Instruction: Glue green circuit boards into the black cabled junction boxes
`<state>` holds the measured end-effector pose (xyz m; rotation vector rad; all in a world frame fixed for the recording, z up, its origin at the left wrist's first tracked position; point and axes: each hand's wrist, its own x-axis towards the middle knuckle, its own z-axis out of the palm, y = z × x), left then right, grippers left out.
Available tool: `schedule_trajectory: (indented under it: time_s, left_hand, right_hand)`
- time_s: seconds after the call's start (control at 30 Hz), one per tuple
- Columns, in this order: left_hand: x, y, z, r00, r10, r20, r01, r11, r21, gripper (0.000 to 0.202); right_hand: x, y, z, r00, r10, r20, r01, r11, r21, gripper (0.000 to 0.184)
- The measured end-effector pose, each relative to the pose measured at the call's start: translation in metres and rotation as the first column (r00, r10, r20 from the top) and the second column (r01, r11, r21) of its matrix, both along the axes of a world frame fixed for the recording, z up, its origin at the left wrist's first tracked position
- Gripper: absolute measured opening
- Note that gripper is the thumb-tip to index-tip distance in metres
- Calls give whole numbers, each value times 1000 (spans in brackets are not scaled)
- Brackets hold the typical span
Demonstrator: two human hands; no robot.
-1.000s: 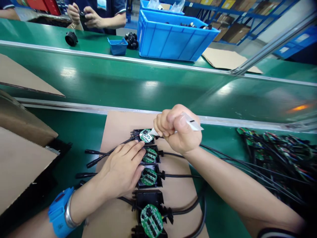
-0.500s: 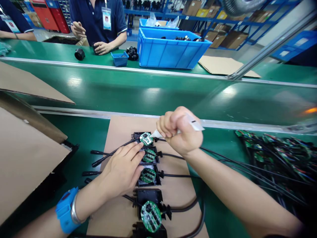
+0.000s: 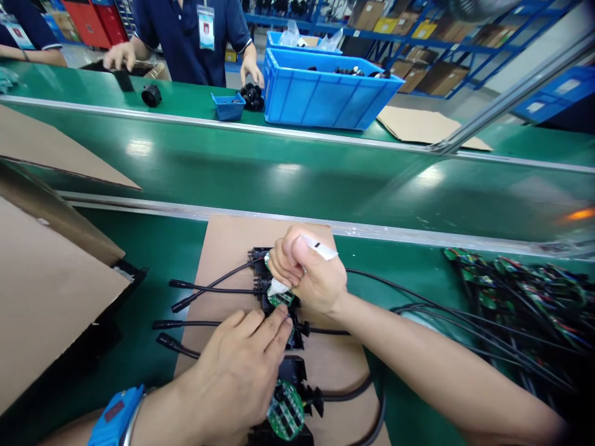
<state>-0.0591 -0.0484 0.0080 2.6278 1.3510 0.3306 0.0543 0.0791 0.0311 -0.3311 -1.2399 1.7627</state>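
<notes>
My right hand [image 3: 309, 269] is wrapped round a white squeeze tube [image 3: 277, 287]. The tube's nozzle end points down at a round green circuit board [image 3: 281, 300] in the second black housing from the far end. My left hand [image 3: 244, 365] lies flat with fingers stretched out, its fingertips at the near edge of that board. It covers much of the third housing. Closer to me, another round circuit board [image 3: 287, 410] rests on a black housing [image 3: 292, 370]. The farthest housing [image 3: 257, 260] is partly behind my right hand. Black cables [image 3: 195, 323] run out from both sides.
Under the housings lies a cardboard sheet [image 3: 232, 238]. A cardboard box [image 3: 51, 297] stands at left; wired boards [image 3: 525, 303] are heaped at right. Across the green line, a co-worker [image 3: 186, 43] handles black parts beside a large blue bin [image 3: 330, 93].
My right hand has moved the tube nearer, from the farthest board to the second. My left hand has shifted nearer and right. The co-worker's hands have moved apart.
</notes>
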Motion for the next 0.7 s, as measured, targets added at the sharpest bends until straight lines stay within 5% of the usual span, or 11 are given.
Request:
schedule_trajectory:
  time_s: [0.7]
  left_hand:
    - [-3, -3, -2, 999, -28, -16, 29, 999, 45, 53]
  right_hand:
    - [33, -5, 24, 993, -23, 112, 17, 998, 54, 37]
